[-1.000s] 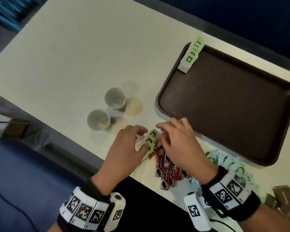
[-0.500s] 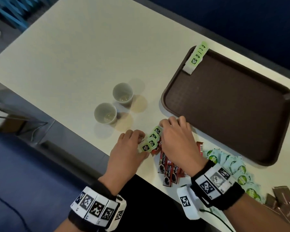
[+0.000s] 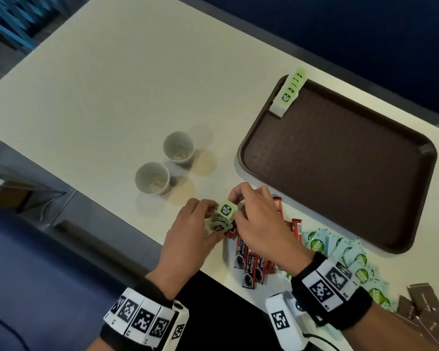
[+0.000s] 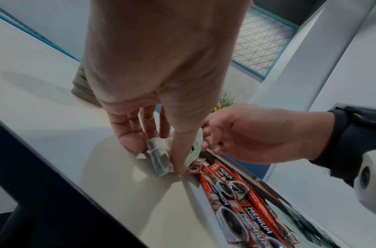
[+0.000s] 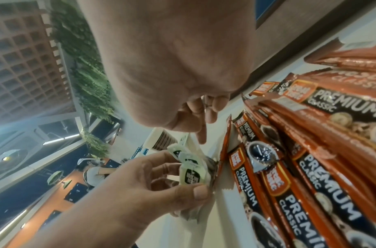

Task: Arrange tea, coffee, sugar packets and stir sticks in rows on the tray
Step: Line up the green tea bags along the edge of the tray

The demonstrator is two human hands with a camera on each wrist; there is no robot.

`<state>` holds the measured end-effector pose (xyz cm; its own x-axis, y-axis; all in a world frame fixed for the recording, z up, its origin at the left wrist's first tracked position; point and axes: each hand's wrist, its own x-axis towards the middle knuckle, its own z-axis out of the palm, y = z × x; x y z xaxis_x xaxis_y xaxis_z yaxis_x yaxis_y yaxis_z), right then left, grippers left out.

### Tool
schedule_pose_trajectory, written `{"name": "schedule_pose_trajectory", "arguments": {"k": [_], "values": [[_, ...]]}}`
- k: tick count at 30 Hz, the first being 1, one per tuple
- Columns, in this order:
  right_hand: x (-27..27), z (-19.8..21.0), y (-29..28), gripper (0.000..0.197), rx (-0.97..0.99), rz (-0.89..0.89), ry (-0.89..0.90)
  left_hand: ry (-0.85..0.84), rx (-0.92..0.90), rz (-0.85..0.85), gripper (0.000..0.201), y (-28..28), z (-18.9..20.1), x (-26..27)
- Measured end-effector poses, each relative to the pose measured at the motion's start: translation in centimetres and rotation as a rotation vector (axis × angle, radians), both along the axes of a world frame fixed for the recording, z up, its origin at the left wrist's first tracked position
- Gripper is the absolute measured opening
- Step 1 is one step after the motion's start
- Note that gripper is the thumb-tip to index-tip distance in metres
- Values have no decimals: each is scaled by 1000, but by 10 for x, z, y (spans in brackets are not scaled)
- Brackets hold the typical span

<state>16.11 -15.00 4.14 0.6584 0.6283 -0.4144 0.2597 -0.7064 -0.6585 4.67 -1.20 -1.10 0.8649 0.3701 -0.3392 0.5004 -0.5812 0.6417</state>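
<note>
A bunch of tea bags (image 3: 224, 215) with green tags is held between my two hands just above the table's near edge. My left hand (image 3: 212, 219) grips the bunch from the left, thumb and fingers curled round it (image 4: 161, 156). My right hand (image 3: 235, 202) pinches the top tag from the right. The green tags (image 5: 190, 169) stand stacked in the right wrist view. Red coffee sticks (image 3: 249, 262) lie under my right hand. Green-white sugar packets (image 3: 345, 252) and brown stir sticks (image 3: 421, 300) lie to the right. The brown tray (image 3: 340, 173) carries one tea bag bundle (image 3: 288, 93) at its far left corner.
Two paper cups (image 3: 179, 148) (image 3: 152, 178) stand left of the tray, a short way beyond my left hand. The table's front edge (image 3: 127, 224) runs close under my wrists. Dark blue floor lies below it.
The tea bags lay fanned out on the table between my fingers. Both hands have since gathered them into one upright bunch and raised it slightly.
</note>
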Motion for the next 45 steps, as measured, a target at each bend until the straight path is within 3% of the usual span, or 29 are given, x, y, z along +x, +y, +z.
{"name": "schedule_pose_trajectory", "arguments": {"k": [2,6,11,14,19,26,34,40,45], "values": [[-1,1,-3,26,52,-27,57,-16,-13,-3,57,0,0,0],[-1,-2,-8,50,82,-26,116,-53,-82,4,49,4,3,1],[-2,-8,-7,22,180,-96,119,-99,-169,11,41,7,8,5],[4,-5,-7,17,215,-137,128,-139,-206,53,37,10,13,11],[23,4,-8,18,298,-247,204,-171,-269,111,38,13,31,32],[68,33,-15,19,402,-341,284,-188,-414,66,34,14,63,78],[114,32,-13,20,400,-416,380,-78,-576,-11,21,21,66,133],[112,26,-9,20,386,-470,416,-18,-653,-8,20,30,69,141],[106,26,-10,24,553,-705,509,-68,-708,73,18,29,72,146]]}}
